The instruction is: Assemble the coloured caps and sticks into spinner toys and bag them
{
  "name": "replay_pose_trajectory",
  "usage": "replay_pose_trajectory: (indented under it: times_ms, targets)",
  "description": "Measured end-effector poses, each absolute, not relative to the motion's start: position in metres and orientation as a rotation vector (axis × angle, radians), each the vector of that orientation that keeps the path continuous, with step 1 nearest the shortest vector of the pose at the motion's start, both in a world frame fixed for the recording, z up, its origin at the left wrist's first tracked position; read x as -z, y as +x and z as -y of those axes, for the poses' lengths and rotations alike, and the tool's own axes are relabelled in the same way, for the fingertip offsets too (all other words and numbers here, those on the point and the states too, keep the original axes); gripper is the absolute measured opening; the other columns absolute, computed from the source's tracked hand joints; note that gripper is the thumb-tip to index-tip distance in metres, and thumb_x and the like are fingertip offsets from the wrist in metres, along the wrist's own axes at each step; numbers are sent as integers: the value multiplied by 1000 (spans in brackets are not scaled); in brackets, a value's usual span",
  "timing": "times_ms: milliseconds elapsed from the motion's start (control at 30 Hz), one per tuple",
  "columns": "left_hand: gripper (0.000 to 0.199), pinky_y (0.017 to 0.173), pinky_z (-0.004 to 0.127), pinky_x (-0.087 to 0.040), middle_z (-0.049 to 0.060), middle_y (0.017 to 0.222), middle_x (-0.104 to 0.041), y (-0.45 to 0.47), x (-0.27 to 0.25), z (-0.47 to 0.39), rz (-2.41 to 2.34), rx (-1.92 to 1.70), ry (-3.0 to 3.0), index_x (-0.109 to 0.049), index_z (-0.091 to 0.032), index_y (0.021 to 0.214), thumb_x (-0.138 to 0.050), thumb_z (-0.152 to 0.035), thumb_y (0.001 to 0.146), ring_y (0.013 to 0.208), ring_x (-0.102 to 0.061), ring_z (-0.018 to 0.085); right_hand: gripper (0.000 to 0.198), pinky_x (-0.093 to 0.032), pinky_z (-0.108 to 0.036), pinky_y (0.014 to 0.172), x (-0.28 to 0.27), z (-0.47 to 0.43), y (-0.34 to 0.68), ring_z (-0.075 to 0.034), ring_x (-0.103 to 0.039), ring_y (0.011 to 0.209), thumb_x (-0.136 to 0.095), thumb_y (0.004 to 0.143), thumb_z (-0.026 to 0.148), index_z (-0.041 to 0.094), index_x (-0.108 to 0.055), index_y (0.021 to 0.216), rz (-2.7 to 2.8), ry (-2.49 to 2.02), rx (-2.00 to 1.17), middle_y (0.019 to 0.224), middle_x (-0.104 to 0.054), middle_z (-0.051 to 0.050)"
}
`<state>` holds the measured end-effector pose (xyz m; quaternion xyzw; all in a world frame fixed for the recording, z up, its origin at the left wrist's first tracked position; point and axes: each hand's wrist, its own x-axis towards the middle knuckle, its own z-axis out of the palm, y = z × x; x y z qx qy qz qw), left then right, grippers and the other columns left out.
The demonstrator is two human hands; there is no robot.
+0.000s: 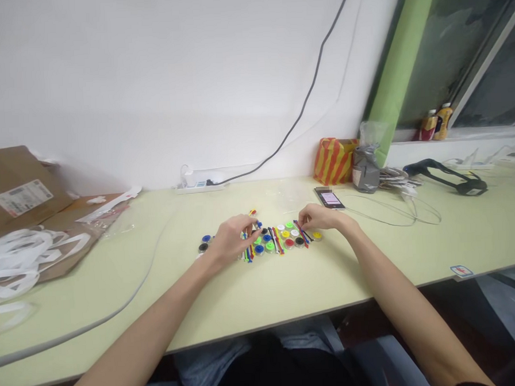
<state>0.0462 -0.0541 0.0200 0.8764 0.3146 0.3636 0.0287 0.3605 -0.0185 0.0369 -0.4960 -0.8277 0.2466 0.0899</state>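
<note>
My left hand [234,237] is over the left part of a row of small parts, thumb and forefinger pinched at a small blue piece [260,224]. My right hand [318,216] is at the row's right end, fingers closed down at the top of some thin coloured sticks [301,234]; whether they grip one is hidden. Between the hands lie small round discs in clear holders, among them a red disc [289,243], a green disc [269,247] and a yellow disc [286,234]. More thin sticks [276,241] separate the groups. A red and yellow piece [253,212] sits just behind.
A phone [330,198] lies behind my right hand, near a striped bag [334,161], a grey bag [365,170] and cables. A power strip [200,186] stands by the wall. At left are cardboard [28,188], white strips [40,253] and a grey cable [129,300] crossing the table.
</note>
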Motion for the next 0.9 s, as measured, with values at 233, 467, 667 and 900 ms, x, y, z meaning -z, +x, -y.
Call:
replay_pose_trajectory:
  times_ms: [233, 467, 667, 900]
  targets:
    - [21, 73, 31, -49, 2, 78, -64, 46, -20, 54, -947, -1125, 2704, -68, -20, 105, -58, -37, 96, 72, -60, 16, 15, -45, -26, 62, -34, 17, 364, -17, -63, 68, -65, 71, 20, 15, -74, 81, 2422, -1451, -768, 78, -74, -6]
    - [31, 79, 31, -48, 3, 85, -65, 46, -21, 54, -966, -1104, 2702, -65, -22, 124, -54, -36, 99, 80, -60, 16, 19, -44, -25, 63, -38, 19, 362, -16, -62, 69, -64, 74, 22, 13, -75, 86, 2408, -1454, -723, 82, -75, -6]
    - [29, 79, 31, -47, 4, 93, -62, 47, -23, 55, -977, -1088, 2686, -64, -20, 120, -53, -38, 100, 84, -59, 17, 17, -43, -25, 62, -39, 19, 363, -17, -62, 69, -66, 72, 22, 14, -76, 84, 2443, -1416, -758, 81, -75, -6]
    - [24, 79, 30, -47, 4, 92, -62, 48, -25, 57, -982, -1061, 2689, -63, -19, 113, -52, -37, 100, 83, -58, 17, 19, -45, -25, 64, -34, 17, 362, -18, -65, 72, -69, 70, 22, 15, -78, 84, 2485, -1393, -878, 82, -77, -6]
